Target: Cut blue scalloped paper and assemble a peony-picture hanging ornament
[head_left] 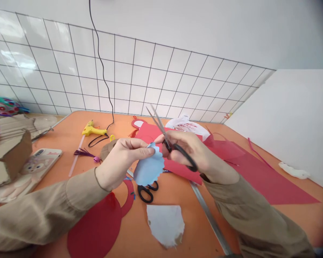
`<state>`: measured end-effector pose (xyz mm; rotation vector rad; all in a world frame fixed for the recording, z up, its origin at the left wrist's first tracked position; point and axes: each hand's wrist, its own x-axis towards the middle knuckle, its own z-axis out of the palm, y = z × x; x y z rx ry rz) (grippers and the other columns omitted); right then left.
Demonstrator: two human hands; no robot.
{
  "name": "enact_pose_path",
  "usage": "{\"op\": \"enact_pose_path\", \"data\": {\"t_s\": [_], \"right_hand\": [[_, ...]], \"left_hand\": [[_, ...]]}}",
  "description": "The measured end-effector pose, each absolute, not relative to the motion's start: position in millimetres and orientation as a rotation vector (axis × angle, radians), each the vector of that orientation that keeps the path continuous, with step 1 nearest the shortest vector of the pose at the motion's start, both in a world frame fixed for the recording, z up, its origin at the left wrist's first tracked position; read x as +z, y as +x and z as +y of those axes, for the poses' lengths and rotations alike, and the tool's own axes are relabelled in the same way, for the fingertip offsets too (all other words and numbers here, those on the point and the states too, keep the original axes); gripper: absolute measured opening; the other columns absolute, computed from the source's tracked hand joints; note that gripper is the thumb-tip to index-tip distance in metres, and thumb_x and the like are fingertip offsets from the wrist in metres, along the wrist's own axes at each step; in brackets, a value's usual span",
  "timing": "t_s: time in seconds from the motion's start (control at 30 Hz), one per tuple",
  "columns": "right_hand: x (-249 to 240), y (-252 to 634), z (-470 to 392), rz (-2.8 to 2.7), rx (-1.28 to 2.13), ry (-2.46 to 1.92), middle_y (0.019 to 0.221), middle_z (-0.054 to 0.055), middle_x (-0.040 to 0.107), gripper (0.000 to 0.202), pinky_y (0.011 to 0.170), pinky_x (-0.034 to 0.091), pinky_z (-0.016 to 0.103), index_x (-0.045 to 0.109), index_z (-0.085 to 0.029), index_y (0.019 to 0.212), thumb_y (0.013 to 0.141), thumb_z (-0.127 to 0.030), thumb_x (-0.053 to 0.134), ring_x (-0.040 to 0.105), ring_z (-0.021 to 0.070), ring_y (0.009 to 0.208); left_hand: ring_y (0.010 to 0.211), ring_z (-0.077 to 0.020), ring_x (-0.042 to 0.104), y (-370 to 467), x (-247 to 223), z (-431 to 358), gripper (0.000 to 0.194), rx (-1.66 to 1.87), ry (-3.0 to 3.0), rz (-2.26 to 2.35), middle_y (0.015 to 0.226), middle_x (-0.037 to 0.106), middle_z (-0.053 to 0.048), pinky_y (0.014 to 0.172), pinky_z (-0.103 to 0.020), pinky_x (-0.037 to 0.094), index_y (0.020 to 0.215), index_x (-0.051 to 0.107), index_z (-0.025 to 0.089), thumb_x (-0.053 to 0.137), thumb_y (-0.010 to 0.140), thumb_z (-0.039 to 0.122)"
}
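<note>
Between the thumb and fingers of my left hand [123,157] is a light blue paper piece [150,165] with a scalloped edge. My right hand [190,150] grips black-handled scissors [161,125], their blades slightly apart and pointing up and away, to the right of the paper and clear of it. Fingertips of my right hand are close to the paper's upper right edge; whether they touch it I cannot tell. Below the blue paper, a second pair of scissors [145,193] lies on the table, its blades partly hidden. Nearer to me rests a torn-edged whitish piece [166,225].
Red sheets [258,172] spread over the right side, and a metal ruler [211,218] lies near my right forearm. A dark red round piece [97,229] is at the front left. Behind are a yellow glue gun [94,129] with its cord and a plastic bag [188,126]. Cardboard [10,157] stands left.
</note>
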<state>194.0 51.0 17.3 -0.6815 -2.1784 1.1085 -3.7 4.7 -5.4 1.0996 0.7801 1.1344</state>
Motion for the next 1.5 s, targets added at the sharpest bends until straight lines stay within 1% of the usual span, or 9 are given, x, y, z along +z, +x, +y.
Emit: {"op": "enact_pose_path", "data": {"t_s": [0.1,0.33,0.57,0.77,1.03,1.13,1.27,1.37,1.5], "right_hand": [[28,212,56,-2.422,0.991,-0.583,0.079,0.005,0.060,0.057,0.065,0.045,0.031,0.065,-0.015,0.109,0.084,-0.066,0.059,0.055,0.0169,0.072],[35,225,66,-2.687,0.844,-0.627,0.080,0.005,0.062,0.068,0.070,0.047,0.032,0.069,-0.012,0.116,0.079,-0.068,0.064,0.056,0.0178,0.074],[37,219,63,-2.719,0.949,-0.654,0.077,0.003,0.062,0.061,0.062,0.043,0.027,0.072,-0.012,0.109,0.077,-0.065,0.067,0.050,0.0149,0.068],[39,221,63,-2.694,1.086,-0.663,0.057,-0.003,0.051,0.052,0.052,0.035,0.025,0.073,-0.011,0.100,0.077,-0.058,0.070,0.044,0.0114,0.055],[38,224,66,-2.730,1.179,-0.706,0.063,-0.001,0.052,0.032,0.052,0.035,0.025,0.073,-0.011,0.091,0.072,-0.037,0.073,0.048,0.0131,0.061],[37,226,68,-2.731,1.185,-0.674,0.064,0.000,0.054,0.034,0.053,0.036,0.025,0.073,-0.012,0.089,0.074,-0.043,0.073,0.048,0.0135,0.062],[36,227,71,-2.741,1.195,-0.577,0.064,0.000,0.056,0.048,0.056,0.039,0.027,0.074,-0.011,0.099,0.076,-0.053,0.072,0.049,0.0138,0.061],[36,228,73,-2.750,1.235,-0.575,0.066,0.001,0.058,0.057,0.054,0.039,0.026,0.073,-0.011,0.110,0.075,-0.056,0.072,0.049,0.0131,0.059],[34,230,73,-2.738,1.274,-0.559,0.063,0.000,0.056,0.056,0.052,0.039,0.026,0.074,-0.010,0.105,0.074,-0.057,0.073,0.048,0.0126,0.056]], "left_hand": [[0.042,-0.0085,0.054,-6,-4,8,0.019,1.071,1.096,0.780,0.049,0.063,0.001,0.043,-0.019,0.043,0.060,0.074,0.015,0.072,0.078,0.018],[0.048,-0.0084,0.057,-10,-4,10,0.018,1.024,1.136,0.749,0.054,0.067,-0.001,0.047,-0.018,0.044,0.059,0.074,0.014,0.073,0.077,0.017],[0.049,-0.0082,0.056,-11,-4,11,0.016,1.006,1.148,0.744,0.053,0.066,0.000,0.051,-0.019,0.044,0.060,0.076,0.015,0.073,0.075,0.017],[0.045,-0.0082,0.051,-9,-3,11,0.019,0.906,1.094,0.798,0.047,0.057,0.002,0.048,-0.022,0.038,0.052,0.070,0.016,0.077,0.069,0.022],[0.049,-0.0100,0.052,-12,-5,12,0.024,0.857,1.052,0.883,0.053,0.058,0.001,0.050,-0.024,0.036,0.053,0.067,0.015,0.085,0.059,0.030],[0.049,-0.0107,0.053,-12,-4,11,0.024,0.837,1.063,0.859,0.053,0.059,0.000,0.052,-0.025,0.039,0.054,0.067,0.015,0.083,0.062,0.029],[0.053,-0.0117,0.057,-12,-5,12,0.017,0.829,1.069,0.795,0.055,0.062,-0.002,0.057,-0.025,0.043,0.057,0.071,0.014,0.079,0.066,0.025],[0.048,-0.0098,0.053,-12,-8,14,0.016,0.822,1.059,0.784,0.053,0.059,0.000,0.051,-0.024,0.038,0.057,0.070,0.014,0.080,0.065,0.024],[0.046,-0.0097,0.049,-12,-10,15,0.017,0.793,1.062,0.808,0.053,0.057,-0.001,0.047,-0.024,0.034,0.060,0.071,0.013,0.081,0.062,0.025]]}}
